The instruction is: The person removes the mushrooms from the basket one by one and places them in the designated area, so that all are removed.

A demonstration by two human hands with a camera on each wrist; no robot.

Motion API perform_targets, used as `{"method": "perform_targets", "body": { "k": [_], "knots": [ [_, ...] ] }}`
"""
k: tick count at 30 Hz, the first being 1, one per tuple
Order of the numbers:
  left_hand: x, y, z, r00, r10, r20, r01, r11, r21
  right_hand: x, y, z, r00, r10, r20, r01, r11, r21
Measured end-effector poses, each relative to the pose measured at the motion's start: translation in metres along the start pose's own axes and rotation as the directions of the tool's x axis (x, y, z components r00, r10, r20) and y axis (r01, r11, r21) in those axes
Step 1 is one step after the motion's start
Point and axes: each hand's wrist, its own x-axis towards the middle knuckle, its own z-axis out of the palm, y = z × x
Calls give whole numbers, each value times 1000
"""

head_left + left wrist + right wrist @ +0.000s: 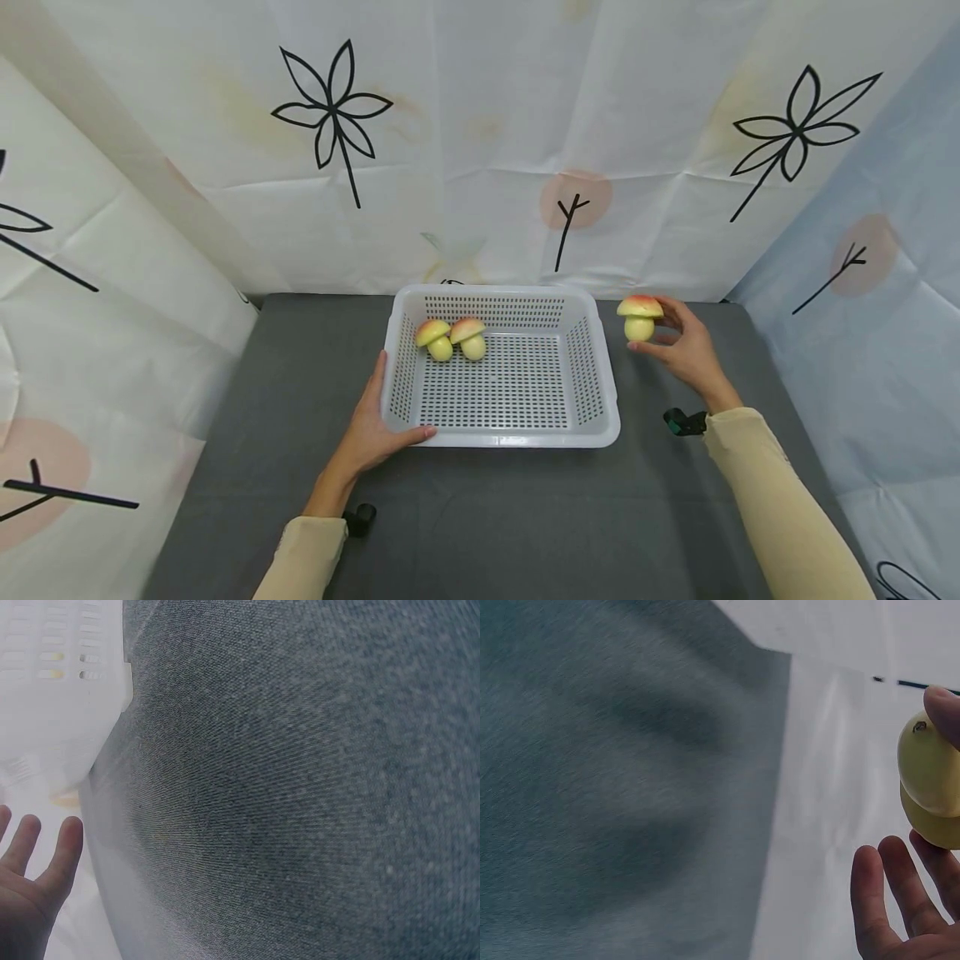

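My right hand (686, 350) pinches a toy mushroom (640, 318) with a red-yellow cap and pale green stem, just right of the white basket (498, 439). In the right wrist view the thumb presses on the mushroom's stem (928, 769), with other fingers spread below it. Two similar mushrooms lie inside the basket at its left: one mushroom (433, 339) and, leaning beside it, another mushroom (469, 338). My left hand (371, 429) rests at the basket's front-left corner, fingers straight along the left side and thumb on the front rim.
A dark grey cloth-covered table (510, 517) lies under the basket. White fabric with black leaf drawings hangs behind the table (495, 225) and on both sides. Black straps with small devices sit at both wrists.
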Motion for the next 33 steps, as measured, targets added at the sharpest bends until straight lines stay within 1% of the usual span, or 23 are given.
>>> {"method": "perform_targets", "body": {
  "k": [3, 8, 15, 19, 24, 33],
  "knots": [
    [0, 0, 0, 1000, 0, 0, 0, 1000, 1, 0, 15, 2, 998, 56, 19, -56, 998, -1],
    [1, -1, 0, 1000, 21, 5, -21, 1000, -15, 0, 37, 9, 990, 133, 43, -133, 991, 1],
    [1, -2, 1, 999, 40, 10, -39, 998, -46, 5, 57, 22, 976, 212, 52, -210, 977, -38],
    [1, -2, 1, 999, 39, 9, -39, 998, -50, 6, 62, 28, 971, 234, 53, -229, 970, -78],
    [1, 0, 1, 1000, 22, 5, -21, 999, -44, 4, 66, 33, 969, 241, 55, -235, 967, -96],
    [1, -2, 2, 1000, 2, -1, -2, 1000, -20, 5, 66, 38, 967, 248, 62, -239, 963, -128]
  ]
}}
